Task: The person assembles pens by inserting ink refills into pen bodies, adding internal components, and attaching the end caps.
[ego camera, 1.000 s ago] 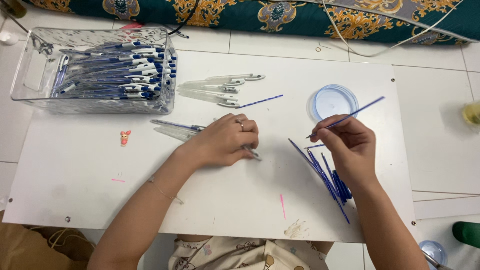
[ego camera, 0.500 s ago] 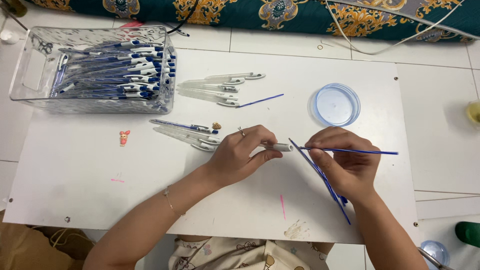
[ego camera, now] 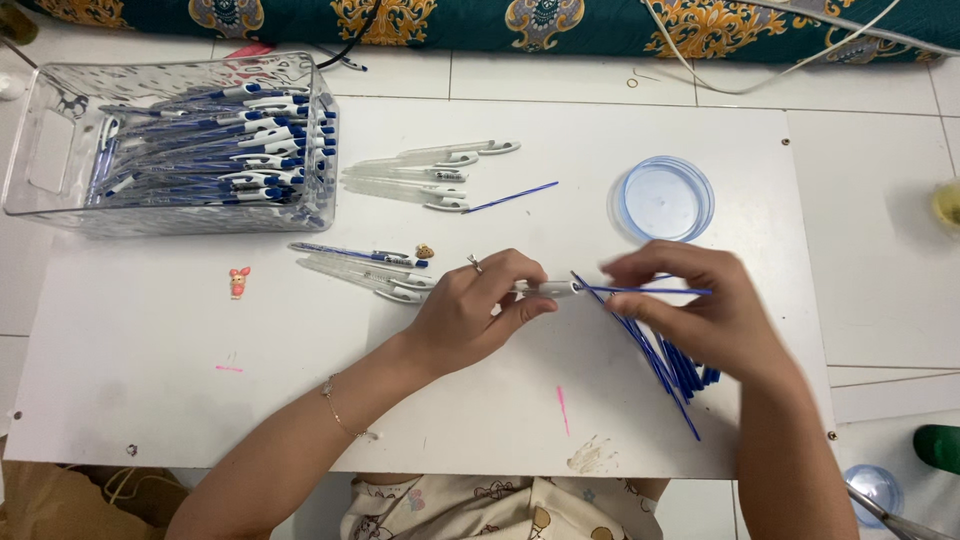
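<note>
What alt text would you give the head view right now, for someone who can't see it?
Over a white table, the left hand holds a clear pen barrel while the right hand feeds a blue refill into its end. Loose blue refills lie under the right hand, empty barrels and a round blue lid beyond, and a clear bin of finished pens at far left.

A clear plastic pen barrel (ego camera: 545, 289) with a white tip lies level above the white table, pinched at its left part and pointing right. A thin blue refill (ego camera: 650, 291) stretches level to the right of it, its left end meeting the barrel's tip, its right end hidden between fingers.
</note>
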